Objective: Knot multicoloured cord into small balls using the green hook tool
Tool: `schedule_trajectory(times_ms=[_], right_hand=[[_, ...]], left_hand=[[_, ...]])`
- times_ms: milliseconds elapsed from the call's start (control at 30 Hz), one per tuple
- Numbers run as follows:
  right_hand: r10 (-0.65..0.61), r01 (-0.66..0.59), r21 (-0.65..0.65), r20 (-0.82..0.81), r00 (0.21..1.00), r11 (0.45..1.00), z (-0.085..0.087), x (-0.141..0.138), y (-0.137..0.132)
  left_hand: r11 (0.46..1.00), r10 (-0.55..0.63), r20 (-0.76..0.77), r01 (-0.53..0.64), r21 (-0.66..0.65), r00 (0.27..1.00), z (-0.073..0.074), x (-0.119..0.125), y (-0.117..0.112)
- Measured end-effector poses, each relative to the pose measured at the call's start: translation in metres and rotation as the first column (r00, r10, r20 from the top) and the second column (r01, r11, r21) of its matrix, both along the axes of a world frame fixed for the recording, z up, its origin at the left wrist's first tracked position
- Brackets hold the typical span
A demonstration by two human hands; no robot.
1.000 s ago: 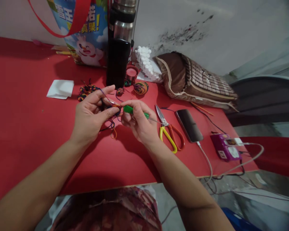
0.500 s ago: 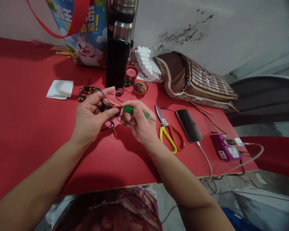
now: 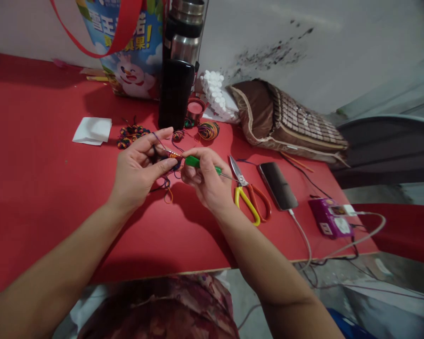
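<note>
In the head view, you have the work partway along, as far as can be judged: a small piece of dark, multicoloured yarn is formed, with orange loops sitting on the metal tip of the hook. Plenty of yarn seems left to use, since a wound ball sits toward the back edge of the desk, and loose strands hang under your fingers. A knobbly clump of similar yarn lies behind your left hand; whether it belongs to this piece, you can't tell from here. The piece is held above the middle of the desk, well in from the front edge. Your left hand pinches it with the thumb, forefinger raised with a strand running over it. Your right hand grips the hook's green handle, its thin rear shaft pointing toward the right edge. Both forearms reach in over the front edge, converging so the fingertips nearly meet.
</note>
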State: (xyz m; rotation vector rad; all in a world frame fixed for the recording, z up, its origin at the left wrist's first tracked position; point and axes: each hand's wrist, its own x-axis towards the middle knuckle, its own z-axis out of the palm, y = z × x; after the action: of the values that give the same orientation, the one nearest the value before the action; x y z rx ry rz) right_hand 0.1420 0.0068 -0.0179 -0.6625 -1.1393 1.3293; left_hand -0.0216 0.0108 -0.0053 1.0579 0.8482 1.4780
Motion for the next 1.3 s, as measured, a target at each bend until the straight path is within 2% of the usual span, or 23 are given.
schedule_trajectory(times_ms=[300, 433, 567, 700, 867, 967, 1100, 1200, 1300], right_hand=[[-0.007, 0.007, 0.023, 0.013, 1.0, 1.0, 0.0, 0.001, -0.001], [-0.034, 0.032, 0.029, 0.064, 0.997, 0.999, 0.0, 0.001, 0.0], [0.017, -0.018, 0.042, 0.032, 0.999, 0.999, -0.002, 0.002, 0.001], [0.017, -0.017, 0.002, 0.033, 0.999, 1.0, -0.004, 0.002, 0.0], [-0.014, 0.015, -0.032, 0.036, 0.999, 0.999, -0.002, 0.0, -0.004], [0.041, -0.047, -0.086, -0.062, 0.997, 0.995, 0.001, 0.0, -0.002], [0.149, -0.171, -0.138, -0.158, 0.976, 0.975, 0.002, 0.0, 0.003], [0.099, -0.115, -0.142, -0.114, 0.989, 0.983, 0.001, 0.001, 0.005], [0.022, -0.02, -0.079, 0.023, 0.999, 0.997, 0.0, 0.004, 0.004]], left_hand=[[0.999, 0.003, 0.028, -0.004, 0.047, 1.0, -0.006, 0.0, 0.003], [0.999, 0.017, -0.019, -0.016, 0.043, 1.0, -0.006, -0.001, 0.003], [0.996, 0.058, -0.024, -0.057, 0.062, 0.998, -0.008, -0.002, 0.005], [0.995, 0.085, -0.053, -0.082, 0.048, 0.995, -0.005, -0.002, 0.005], [0.998, 0.055, -0.062, -0.052, 0.04, 0.997, -0.001, 0.0, 0.002], [0.999, 0.032, -0.051, -0.03, 0.043, 0.998, 0.0, 0.0, 0.0], [0.999, -0.029, -0.053, 0.027, -0.034, 0.998, 0.003, 0.001, -0.001], [0.998, -0.026, -0.068, 0.022, -0.057, 0.997, 0.004, 0.001, -0.003], [0.996, -0.042, -0.058, 0.037, -0.08, 0.997, 0.001, 0.0, -0.003]])
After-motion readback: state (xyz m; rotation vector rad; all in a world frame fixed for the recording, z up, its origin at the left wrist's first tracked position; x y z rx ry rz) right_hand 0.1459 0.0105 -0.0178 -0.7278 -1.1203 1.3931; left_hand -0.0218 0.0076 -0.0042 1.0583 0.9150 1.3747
